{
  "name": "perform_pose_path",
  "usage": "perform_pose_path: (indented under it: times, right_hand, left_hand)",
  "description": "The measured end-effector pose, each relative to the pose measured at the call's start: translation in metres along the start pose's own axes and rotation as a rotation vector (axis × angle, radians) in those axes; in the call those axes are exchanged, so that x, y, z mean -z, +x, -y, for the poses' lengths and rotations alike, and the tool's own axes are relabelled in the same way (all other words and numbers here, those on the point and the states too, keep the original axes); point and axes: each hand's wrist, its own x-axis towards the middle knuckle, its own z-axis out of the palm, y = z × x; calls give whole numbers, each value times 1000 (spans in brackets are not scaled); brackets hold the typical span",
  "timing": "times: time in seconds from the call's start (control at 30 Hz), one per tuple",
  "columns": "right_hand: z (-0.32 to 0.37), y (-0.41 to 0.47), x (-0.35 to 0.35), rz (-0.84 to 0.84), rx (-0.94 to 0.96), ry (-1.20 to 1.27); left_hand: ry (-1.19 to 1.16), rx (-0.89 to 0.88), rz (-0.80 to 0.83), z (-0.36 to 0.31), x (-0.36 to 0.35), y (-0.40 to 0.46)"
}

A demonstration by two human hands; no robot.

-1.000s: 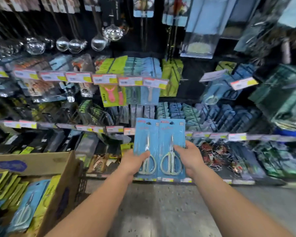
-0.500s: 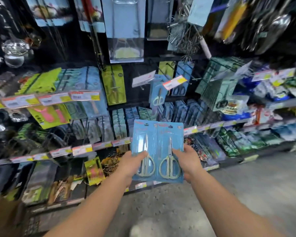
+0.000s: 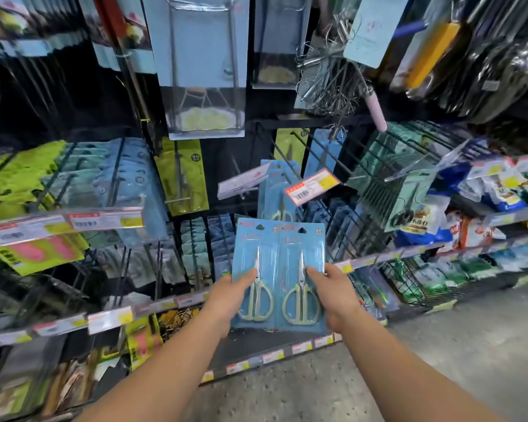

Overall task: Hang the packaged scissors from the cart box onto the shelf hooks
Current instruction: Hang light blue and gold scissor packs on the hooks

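Glossy blue scissor packs [image 3: 279,269] (flat, rectangular) in both hands [image 3: 230,295].

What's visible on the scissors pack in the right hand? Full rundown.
The right scissors pack is a light blue card under a clear plastic blister, with a dark hang hole and a red logo at the top. Inside is one pair of scissors, slim metal blades pointing up and pale looped handles at the bottom. It is held upright, facing the camera, before the shelf hooks. The right hand grips its lower right edge, thumb across the front. Its left edge meets or overlaps the matching left pack.
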Motion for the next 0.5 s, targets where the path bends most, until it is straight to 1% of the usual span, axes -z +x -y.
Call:
perform_pose_path:
  times: [0.2,0.5]
  right_hand:
    - [15,24,-11,31,16,42]
    - [34,46,-13,101,42,129]
  left_hand:
    - [-13,7,-14,-12,6,22]
    - [-47,10,-107,-22,0,31]
